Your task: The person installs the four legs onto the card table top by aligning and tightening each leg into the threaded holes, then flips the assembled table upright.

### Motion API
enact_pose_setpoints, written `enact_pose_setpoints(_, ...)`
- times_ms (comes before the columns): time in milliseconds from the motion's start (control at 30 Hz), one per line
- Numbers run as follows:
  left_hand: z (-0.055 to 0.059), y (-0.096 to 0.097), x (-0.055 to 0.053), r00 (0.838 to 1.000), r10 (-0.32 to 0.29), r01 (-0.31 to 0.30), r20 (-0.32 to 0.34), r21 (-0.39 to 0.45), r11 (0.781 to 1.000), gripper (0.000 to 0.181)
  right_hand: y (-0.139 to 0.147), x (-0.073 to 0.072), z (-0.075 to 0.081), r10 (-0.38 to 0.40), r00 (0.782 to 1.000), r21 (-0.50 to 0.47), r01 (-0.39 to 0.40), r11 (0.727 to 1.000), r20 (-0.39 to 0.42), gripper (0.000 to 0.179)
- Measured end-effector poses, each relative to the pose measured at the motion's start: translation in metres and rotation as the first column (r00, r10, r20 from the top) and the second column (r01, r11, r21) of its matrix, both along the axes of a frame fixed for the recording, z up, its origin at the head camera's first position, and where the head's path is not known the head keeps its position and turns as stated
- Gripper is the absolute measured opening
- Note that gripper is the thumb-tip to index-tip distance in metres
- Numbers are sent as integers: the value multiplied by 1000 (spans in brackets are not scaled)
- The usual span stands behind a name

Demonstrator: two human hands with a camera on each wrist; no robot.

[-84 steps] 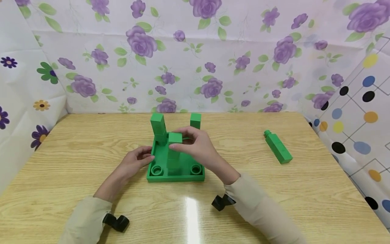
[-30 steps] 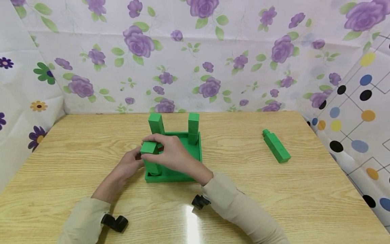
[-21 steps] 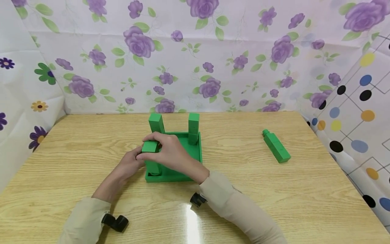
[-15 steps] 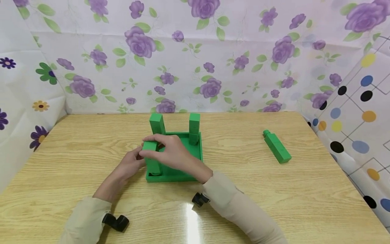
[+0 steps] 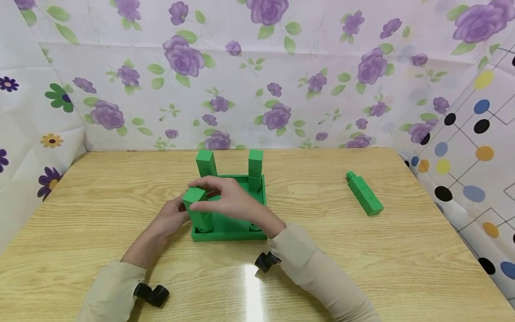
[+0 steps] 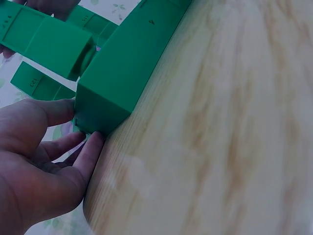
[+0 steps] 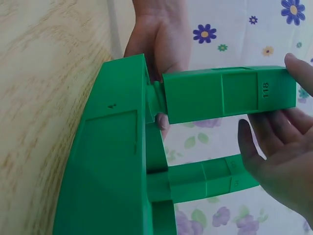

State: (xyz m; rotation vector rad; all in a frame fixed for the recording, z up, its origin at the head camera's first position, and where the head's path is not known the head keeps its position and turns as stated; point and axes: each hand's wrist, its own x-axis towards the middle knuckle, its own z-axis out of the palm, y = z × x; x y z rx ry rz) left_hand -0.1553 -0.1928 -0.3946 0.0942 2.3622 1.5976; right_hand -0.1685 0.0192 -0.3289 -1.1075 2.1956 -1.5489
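Note:
An upturned green toy tabletop (image 5: 235, 236) with a raised rim lies on the wooden table. My left hand (image 5: 170, 219) grips its left edge; in the left wrist view the thumb and fingers pinch a corner. My right hand (image 5: 235, 201) has thumb and fingers around the upper end of a green table leg (image 7: 195, 98) marked 118. That leg stands in the front left corner socket, leaning slightly left, its threaded neck partly showing in the right wrist view. Two more legs stand upright in the back left (image 5: 206, 162) and back right (image 5: 255, 172) corners.
A loose green leg (image 5: 365, 194) with a threaded end lies on the table to the right. The front right socket (image 5: 254, 227) is partly behind my right wrist. Flowered cloth (image 5: 241, 89) hangs behind the table, dotted cloth (image 5: 474, 192) at the right.
My right hand has carried the leg from over the tabletop's middle to the front left socket. Since then its fingers have shifted slightly on the leg, which now leans a little more left.

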Motion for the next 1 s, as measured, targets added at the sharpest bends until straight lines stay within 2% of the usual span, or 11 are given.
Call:
enact_pose_setpoints(233,0,-1,1,1000,-18,18,-4,10,1000,50,-7,4,-3,-109,990,-23,108,994,-94,44)
enact_pose_setpoints(433,1,-1,2,999,-41,41,-13,40,998,51,-11,10,-3,-202,967,-7,203,979,-157,45)
enact_pose_setpoints(600,2,0,1,1000,-23,23,1,42,999,44,-13,13,-4,-260,942,-25,260,965,-213,41)
enact_pose_setpoints(833,1,-1,-1,1000,-12,12,-14,9,1000,38,-15,16,-3,-295,915,17,312,950,-275,42)
enact_pose_setpoints(1000,1,-1,0,1000,-19,19,-12,9,1000,42,-15,17,0,-273,915,55,302,952,-298,41)
